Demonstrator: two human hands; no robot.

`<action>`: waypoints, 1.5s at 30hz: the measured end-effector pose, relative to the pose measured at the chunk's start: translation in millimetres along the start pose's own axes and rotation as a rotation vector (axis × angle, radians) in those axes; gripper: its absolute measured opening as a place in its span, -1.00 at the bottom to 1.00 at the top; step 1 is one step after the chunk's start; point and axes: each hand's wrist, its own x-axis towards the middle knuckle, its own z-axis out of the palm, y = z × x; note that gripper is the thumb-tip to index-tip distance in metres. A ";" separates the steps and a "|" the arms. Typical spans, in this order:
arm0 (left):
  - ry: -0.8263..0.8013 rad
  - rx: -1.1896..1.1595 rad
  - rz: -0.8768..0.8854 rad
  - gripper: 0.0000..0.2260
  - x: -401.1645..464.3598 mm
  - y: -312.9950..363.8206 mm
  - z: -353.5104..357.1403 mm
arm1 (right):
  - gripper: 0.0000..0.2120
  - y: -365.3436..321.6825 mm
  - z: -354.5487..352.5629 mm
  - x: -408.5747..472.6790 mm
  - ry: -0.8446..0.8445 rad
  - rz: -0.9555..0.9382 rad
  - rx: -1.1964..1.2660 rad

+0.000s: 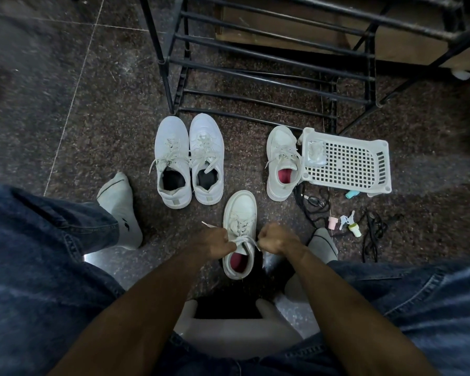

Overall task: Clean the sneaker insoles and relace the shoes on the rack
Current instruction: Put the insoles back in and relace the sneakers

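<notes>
Both grips clamped on lace ends: left hand (214, 243) & right hand (275, 240) each pinch the white lace (243, 239) of a red-insoled sneaker (240, 234) on the floor betw. the person's socked feet. Its mate (282, 163) sits just beside a white basket (347, 162); another white pair (189, 161) stands in front of the black rack (269, 66), w/ black laces (372, 234) at right.

Speckled floor (106, 109), four sneakers (173, 161), basket (347, 164), perhaps laces (372, 234)

Dark speckled stone floor (106, 118)
</notes>
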 end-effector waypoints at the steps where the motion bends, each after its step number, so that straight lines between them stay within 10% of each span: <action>1: -0.046 -0.091 -0.005 -0.72 -2.3 2.0 1.0 | -0.74 0.7 1.7 0.8 -0.048 0.007 0.034; 12: 0.012 -0.444 -0.029 -0.40 13.6 -2.0 25.2 | -0.68 -7.2 24.9 -1.1 0.239 0.019 0.015; 18: 0.158 -0.635 0.089 -0.56 32.5 17.6 -6.1 | -0.78 -6.9 -35.1 15.2 0.394 -0.024 0.033; 26: 0.446 -0.391 0.145 -0.50 53.9 42.3 -68.6 | -0.78 -46.5 -94.5 61.8 0.445 -0.121 0.098; 33: 0.239 0.085 0.111 -0.39 70.5 34.6 -78.3 | -0.68 -25.0 -79.7 66.9 0.644 -0.055 -0.078; 40: 0.365 0.011 0.125 -0.46 58.6 27.2 -49.1 | -0.29 0.4 -47.0 66.4 0.661 -0.068 -0.072; 45: 0.381 -0.085 0.128 -0.56 44.4 15.5 -34.0 | -0.43 6.3 -51.9 57.2 0.496 -0.050 -0.069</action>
